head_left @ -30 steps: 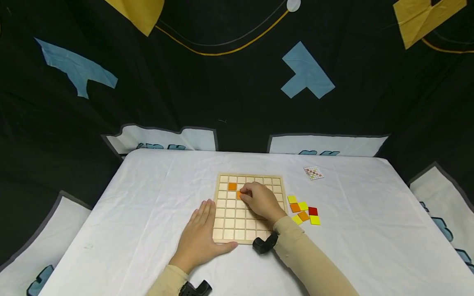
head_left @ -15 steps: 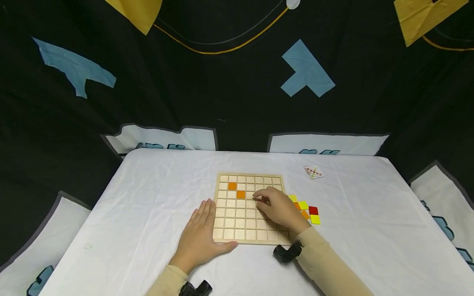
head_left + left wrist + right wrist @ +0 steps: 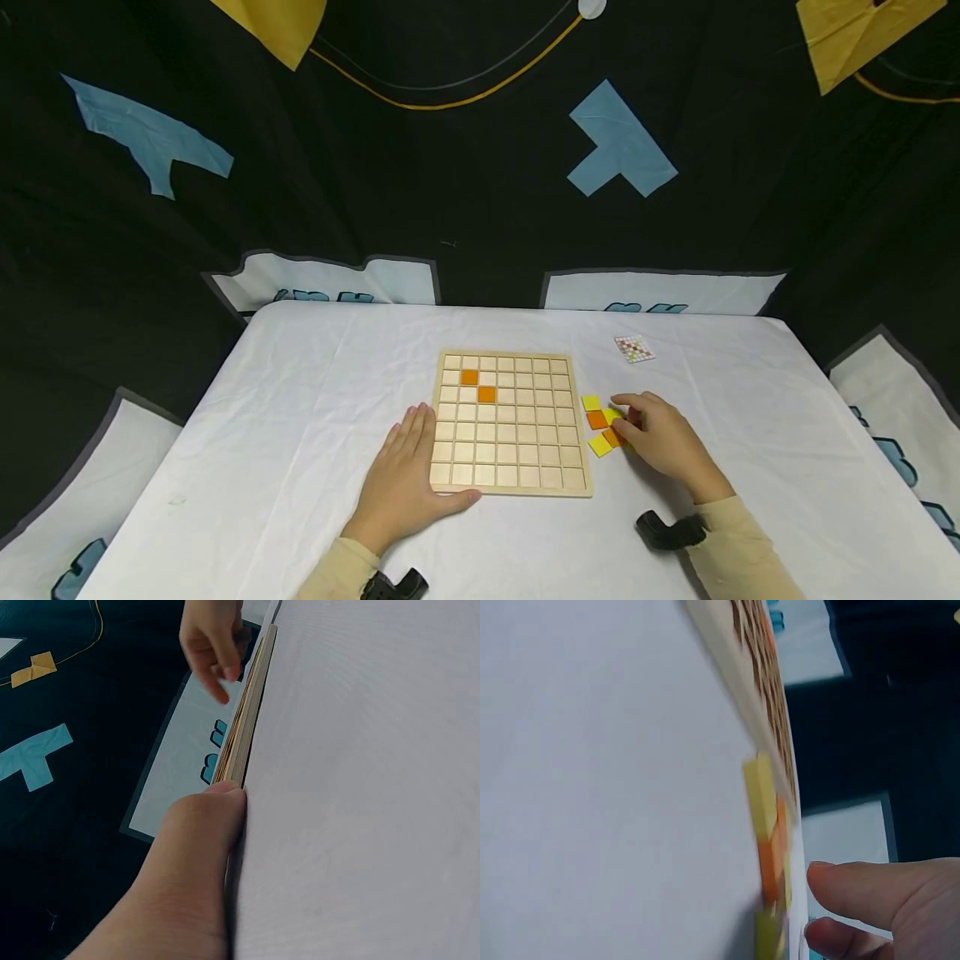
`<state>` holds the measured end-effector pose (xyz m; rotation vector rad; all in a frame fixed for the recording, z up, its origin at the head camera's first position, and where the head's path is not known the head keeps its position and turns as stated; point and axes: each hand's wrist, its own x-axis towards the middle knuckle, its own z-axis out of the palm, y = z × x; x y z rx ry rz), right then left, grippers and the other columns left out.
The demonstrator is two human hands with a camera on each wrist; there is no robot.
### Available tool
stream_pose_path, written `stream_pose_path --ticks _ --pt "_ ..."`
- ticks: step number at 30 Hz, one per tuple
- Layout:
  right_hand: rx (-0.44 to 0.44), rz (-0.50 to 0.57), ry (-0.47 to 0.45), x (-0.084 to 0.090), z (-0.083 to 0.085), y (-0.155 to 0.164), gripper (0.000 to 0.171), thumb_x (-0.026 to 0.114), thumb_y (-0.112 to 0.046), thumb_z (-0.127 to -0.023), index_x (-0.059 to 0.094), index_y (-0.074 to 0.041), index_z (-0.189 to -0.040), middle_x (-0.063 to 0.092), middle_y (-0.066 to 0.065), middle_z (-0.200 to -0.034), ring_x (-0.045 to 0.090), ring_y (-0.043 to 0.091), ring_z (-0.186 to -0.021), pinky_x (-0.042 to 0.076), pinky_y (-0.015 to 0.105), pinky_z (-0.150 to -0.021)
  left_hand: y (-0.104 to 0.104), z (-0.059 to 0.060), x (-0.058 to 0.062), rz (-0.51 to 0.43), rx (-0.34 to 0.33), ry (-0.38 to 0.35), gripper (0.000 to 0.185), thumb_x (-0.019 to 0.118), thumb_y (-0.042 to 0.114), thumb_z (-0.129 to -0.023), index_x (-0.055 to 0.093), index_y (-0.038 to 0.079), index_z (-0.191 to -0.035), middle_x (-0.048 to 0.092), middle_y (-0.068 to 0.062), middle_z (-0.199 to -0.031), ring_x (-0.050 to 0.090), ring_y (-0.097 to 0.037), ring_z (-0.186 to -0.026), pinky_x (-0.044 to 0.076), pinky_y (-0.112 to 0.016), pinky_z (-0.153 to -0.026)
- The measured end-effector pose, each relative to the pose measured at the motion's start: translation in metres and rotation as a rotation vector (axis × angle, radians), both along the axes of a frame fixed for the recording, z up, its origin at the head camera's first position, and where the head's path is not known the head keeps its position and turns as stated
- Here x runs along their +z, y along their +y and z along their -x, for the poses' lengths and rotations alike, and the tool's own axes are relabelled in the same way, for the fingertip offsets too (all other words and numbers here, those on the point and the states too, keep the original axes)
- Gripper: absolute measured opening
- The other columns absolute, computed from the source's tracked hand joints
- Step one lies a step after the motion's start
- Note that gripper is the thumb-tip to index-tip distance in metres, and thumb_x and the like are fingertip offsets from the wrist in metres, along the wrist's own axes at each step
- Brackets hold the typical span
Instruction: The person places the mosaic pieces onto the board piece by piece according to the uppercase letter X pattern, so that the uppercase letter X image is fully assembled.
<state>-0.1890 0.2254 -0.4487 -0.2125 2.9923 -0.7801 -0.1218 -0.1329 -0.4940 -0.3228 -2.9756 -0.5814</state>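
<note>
A wooden grid board (image 3: 510,487) lies on the white table, with two orange tiles (image 3: 477,385) set diagonally in its upper-left cells. My left hand (image 3: 411,462) rests flat on the cloth at the board's near-left corner; its thumb (image 3: 206,817) presses against the board's edge (image 3: 251,712). My right hand (image 3: 647,423) hovers over the loose tiles (image 3: 597,420) right of the board, fingers bent down and fingertips at the yellow and orange pieces. In the right wrist view its thumb (image 3: 855,889) and a finger stay apart with no tile between them, beside the tiles (image 3: 765,825).
A small patterned card (image 3: 634,349) lies behind the loose tiles. The white cloth (image 3: 300,400) spreads bare to the left and right, ending at dark drapes all around. Black wrist cameras (image 3: 667,531) sit at both cuffs.
My right hand left the second orange tile in the board and moved right, off the board, to the pile of loose tiles. The left hand stayed put.
</note>
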Motion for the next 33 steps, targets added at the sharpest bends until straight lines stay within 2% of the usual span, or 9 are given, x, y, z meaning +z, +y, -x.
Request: stream_pose_path --ticks 5,11,15,20,24,33 --pt "-0.037 -0.049 -0.037 -0.006 -0.004 0.016 0.042 0.072 -0.023 -0.091 0.065 -0.007 -0.128 0.058 0.003 -0.089 0.049 0.018 -0.078 0.039 0.028 -0.064 0.0 0.0 -0.001 -0.005 0.006 -0.016 0.131 0.055 0.09 -0.069 0.017 0.001 -0.158 0.014 -0.012 -0.167 0.011 -0.026 -0.156 0.015 -0.044 -0.127" --pt "-0.027 -0.031 -0.007 -0.01 -0.004 0.021 0.027 0.073 -0.02 -0.09 0.07 -0.009 -0.114 0.06 0.003 -0.093 0.051 0.018 -0.082 0.044 0.03 -0.07 0.0 -0.001 -0.001 -0.019 0.011 -0.026 0.132 0.055 0.09 -0.069 0.016 0.001 -0.158 0.013 -0.012 -0.167 0.011 -0.026 -0.156 0.015 -0.044 -0.127" --pt "-0.041 0.001 -0.023 -0.007 -0.002 0.021 0.018 0.075 -0.02 -0.089 0.068 -0.013 -0.103 0.062 0.002 -0.094 0.053 0.02 -0.086 0.048 0.034 -0.076 -0.001 -0.001 -0.001 -0.015 0.011 -0.021 0.132 0.056 0.09 -0.069 0.016 0.001 -0.157 0.013 -0.012 -0.167 0.011 -0.027 -0.156 0.016 -0.045 -0.127" --pt "-0.055 0.041 -0.034 0.003 0.005 0.019 0.014 0.075 -0.021 -0.088 0.063 -0.015 -0.094 0.061 0.001 -0.085 0.051 0.019 -0.076 0.041 0.028 -0.064 -0.001 0.0 -0.001 -0.011 0.008 -0.007 0.131 0.056 0.089 -0.069 0.018 0.0 -0.157 0.014 -0.013 -0.166 0.012 -0.027 -0.156 0.016 -0.045 -0.127" --pt "-0.042 0.092 -0.02 0.008 0.011 0.009 0.013 0.075 -0.022 -0.089 0.065 -0.016 -0.094 0.063 0.001 -0.086 0.049 0.018 -0.069 0.039 0.025 -0.056 0.0 -0.001 -0.001 -0.013 0.004 0.008 0.131 0.057 0.088 -0.069 0.02 -0.002 -0.156 0.016 -0.015 -0.166 0.015 -0.029 -0.155 0.018 -0.047 -0.126" --pt "0.03 0.221 -0.03 0.009 0.02 -0.041 0.013 0.077 -0.022 -0.088 0.066 -0.017 -0.093 0.063 0.0 -0.085 0.048 0.015 -0.059 0.04 0.023 -0.045 0.001 0.0 -0.001 -0.004 0.0 -0.004 0.131 0.055 0.09 -0.069 0.018 0.0 -0.157 0.015 -0.014 -0.166 0.013 -0.028 -0.156 0.017 -0.046 -0.127"
